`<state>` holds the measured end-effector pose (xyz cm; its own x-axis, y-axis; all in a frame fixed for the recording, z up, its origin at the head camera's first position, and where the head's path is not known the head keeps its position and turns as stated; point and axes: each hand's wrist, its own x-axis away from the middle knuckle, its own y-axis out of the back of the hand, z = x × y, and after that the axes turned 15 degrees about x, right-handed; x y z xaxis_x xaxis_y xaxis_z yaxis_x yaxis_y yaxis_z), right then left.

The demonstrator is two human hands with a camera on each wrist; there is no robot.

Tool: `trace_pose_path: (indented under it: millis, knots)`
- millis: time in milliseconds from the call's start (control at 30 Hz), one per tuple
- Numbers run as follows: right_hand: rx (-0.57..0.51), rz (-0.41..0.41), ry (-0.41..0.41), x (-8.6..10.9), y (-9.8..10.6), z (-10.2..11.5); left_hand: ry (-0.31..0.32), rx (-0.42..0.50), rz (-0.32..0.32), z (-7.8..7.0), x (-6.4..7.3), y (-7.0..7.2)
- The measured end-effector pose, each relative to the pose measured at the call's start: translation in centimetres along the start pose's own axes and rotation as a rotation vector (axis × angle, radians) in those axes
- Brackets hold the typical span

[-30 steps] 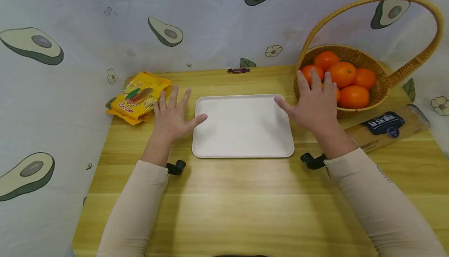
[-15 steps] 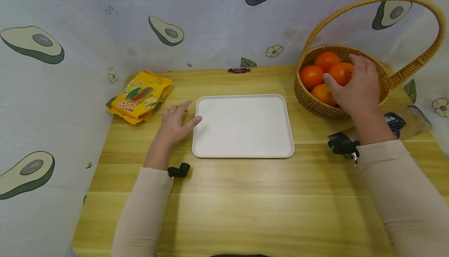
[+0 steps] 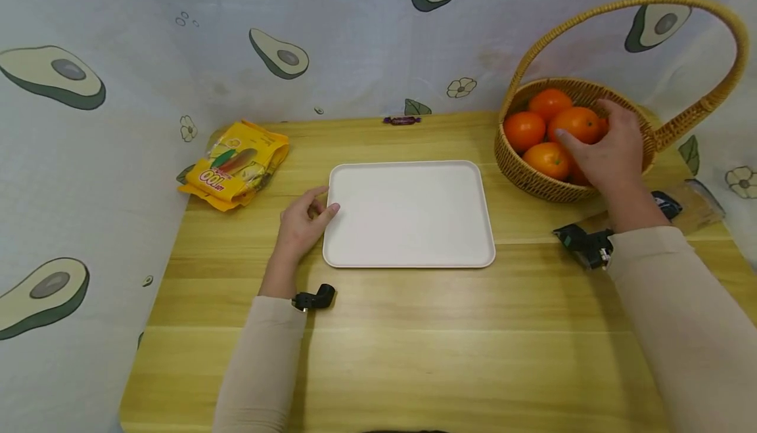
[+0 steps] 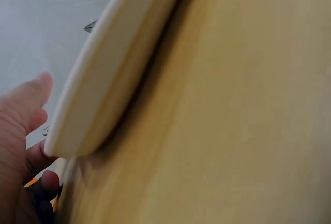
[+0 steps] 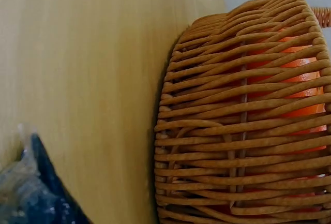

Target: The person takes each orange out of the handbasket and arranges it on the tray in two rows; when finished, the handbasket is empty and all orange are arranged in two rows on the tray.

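Has the left hand at the left edge of the white tray, with the fingers loosely bent rather than clenched. Rests the index finger against the outer rim there, and holds the thumb over the edge, apart from the rim in the left wrist view. Find the tray lying flat on the wooden table, between the two hands. At the far right, has the right hand over the near right side of the wicker basket, among the orange fruits inside. Bends those fingers down on the far side and brings the thumb tip close to the front of the middle fruit. Cannot tell from here whether gripping a fruit or only touching one, given mostly woven wall in the right wrist view. Notice, to the left of the tray and well apart from the basket, yellow packets in a pile, and behind the tray, a small purple-wrapped sweet near the avocado-print cloth. See also a clear packet in front of the basket, partly hidden by the right arm.
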<state>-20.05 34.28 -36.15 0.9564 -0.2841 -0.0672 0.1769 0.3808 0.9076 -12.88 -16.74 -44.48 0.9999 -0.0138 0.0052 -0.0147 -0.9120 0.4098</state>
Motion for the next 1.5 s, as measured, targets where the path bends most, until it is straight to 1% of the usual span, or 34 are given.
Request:
trace_pose_path:
  millis: [133, 233, 400, 600, 833, 1000, 1100, 1200, 1300, 1400, 1500]
  knots:
    - [0.013, -0.010, 0.007, -0.3, -0.1, -0.2, -0.015, 0.009, -0.056, 0.5, 0.0, -0.6]
    - [0.040, -0.006, 0.013, -0.5, -0.3, -0.3, -0.031, -0.009, -0.088, 0.8, 0.0, -0.8]
    - [0.079, 0.025, 0.003, -0.7, -0.5, -0.3, -0.066, -0.049, -0.132, 1.2, 0.1, -1.2]
    - [0.097, 0.021, 0.012, -0.6, -0.5, -0.5, -0.072, -0.062, -0.131, 1.3, 0.1, -1.2]
    - [0.100, 0.004, 0.044, -0.6, -0.5, -0.4, -0.039, -0.064, -0.132, 1.0, 0.3, -1.0]
    - [0.107, 0.002, 0.039, -0.3, -0.5, -0.4, -0.023, -0.062, -0.127, 0.8, 0.3, -1.1]
    - [0.085, -0.015, 0.029, -0.2, -0.6, -0.4, -0.022, -0.063, -0.125, 0.9, 0.3, -1.0]
    - [0.045, -0.049, 0.007, -0.1, -0.6, -0.3, -0.027, -0.057, -0.125, 1.0, 0.2, -1.0]
    - [0.005, -0.119, -0.007, 0.0, -0.6, -0.1, -0.031, -0.056, -0.126, 1.0, 0.2, -1.0]
    - [-0.034, -0.230, -0.003, 0.4, -0.4, 0.3, -0.034, -0.059, -0.125, 1.0, 0.2, -1.1]
    - [-0.065, -0.366, 0.057, 0.9, 0.0, 1.1, -0.037, -0.061, -0.125, 0.9, 0.3, -1.1]
